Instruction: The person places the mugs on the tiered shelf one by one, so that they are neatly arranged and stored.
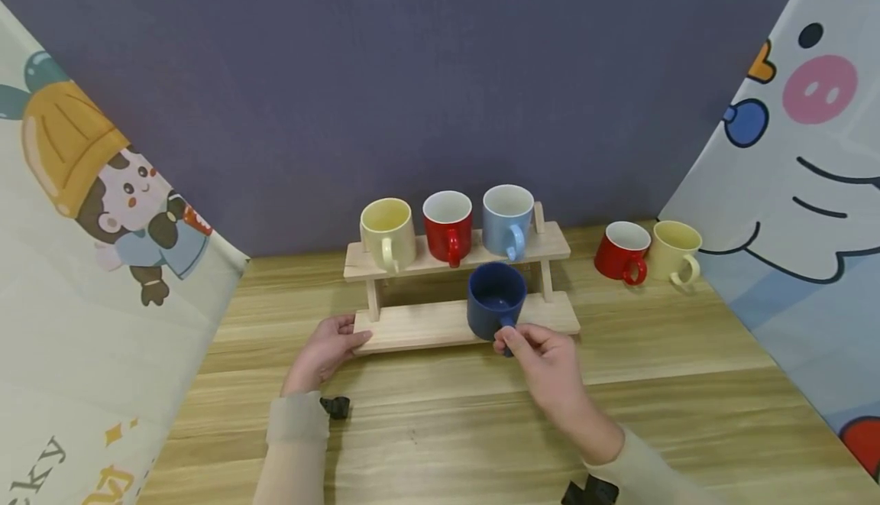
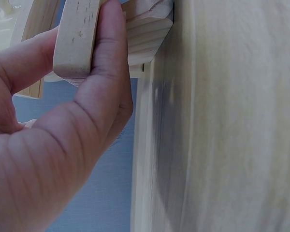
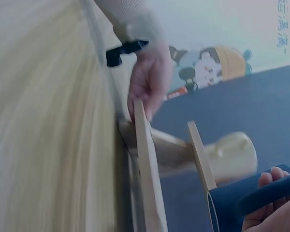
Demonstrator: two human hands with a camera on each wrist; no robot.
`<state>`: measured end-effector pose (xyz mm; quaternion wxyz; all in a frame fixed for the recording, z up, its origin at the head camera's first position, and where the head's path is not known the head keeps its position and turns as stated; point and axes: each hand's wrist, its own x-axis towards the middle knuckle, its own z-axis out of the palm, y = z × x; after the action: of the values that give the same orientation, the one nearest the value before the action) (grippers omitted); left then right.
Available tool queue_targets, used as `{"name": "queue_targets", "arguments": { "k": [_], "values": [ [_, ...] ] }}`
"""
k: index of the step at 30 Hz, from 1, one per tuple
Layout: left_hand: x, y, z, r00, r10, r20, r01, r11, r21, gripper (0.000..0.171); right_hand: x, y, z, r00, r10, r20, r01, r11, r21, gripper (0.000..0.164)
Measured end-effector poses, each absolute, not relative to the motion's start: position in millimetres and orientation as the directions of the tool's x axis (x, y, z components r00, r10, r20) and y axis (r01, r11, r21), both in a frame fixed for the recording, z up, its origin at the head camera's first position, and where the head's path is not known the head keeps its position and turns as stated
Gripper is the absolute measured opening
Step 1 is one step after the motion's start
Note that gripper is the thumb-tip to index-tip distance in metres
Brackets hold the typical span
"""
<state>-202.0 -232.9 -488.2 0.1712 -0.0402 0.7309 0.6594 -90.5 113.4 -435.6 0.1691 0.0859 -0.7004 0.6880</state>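
My right hand (image 1: 550, 360) pinches the handle of a dark blue mug (image 1: 493, 302), which overlaps the right part of the rack's lower shelf in the head view. In the right wrist view the blue mug (image 3: 241, 200) shows at the lower right with fingers at its handle. My left hand (image 1: 328, 348) grips the left end of the two-tier wooden rack (image 1: 419, 327), thumb on top of the lower shelf. The left wrist view shows the fingers around that shelf end (image 2: 77, 38). On the upper shelf stand a yellow mug (image 1: 388, 237), a red mug (image 1: 448, 226) and a light blue mug (image 1: 507, 222).
To the right of the rack, a second red mug (image 1: 621, 251) and a second yellow mug (image 1: 674, 251) stand side by side on the wooden table (image 1: 440, 428). A dark grey wall (image 1: 440, 92) rises behind, with cartoon-printed panels at both sides.
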Motion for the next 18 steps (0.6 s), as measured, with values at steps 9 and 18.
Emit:
{"name": "queue_targets", "arguments": {
  "k": [9, 18],
  "values": [
    [-201, -233, -489, -0.935, 0.167, -0.313, -0.295, 0.126, 0.947, 0.073, -97, 72, -446, -0.966, 0.029, 0.257, -0.258, -0.035, -0.965, 0.017],
    [-203, -233, -490, -0.939, 0.155, -0.307, -0.286, 0.143, 0.947, 0.072, -105, 29, -455, -0.978, -0.007, 0.21, -0.209, -0.059, -0.976, 0.025]
  ]
}}
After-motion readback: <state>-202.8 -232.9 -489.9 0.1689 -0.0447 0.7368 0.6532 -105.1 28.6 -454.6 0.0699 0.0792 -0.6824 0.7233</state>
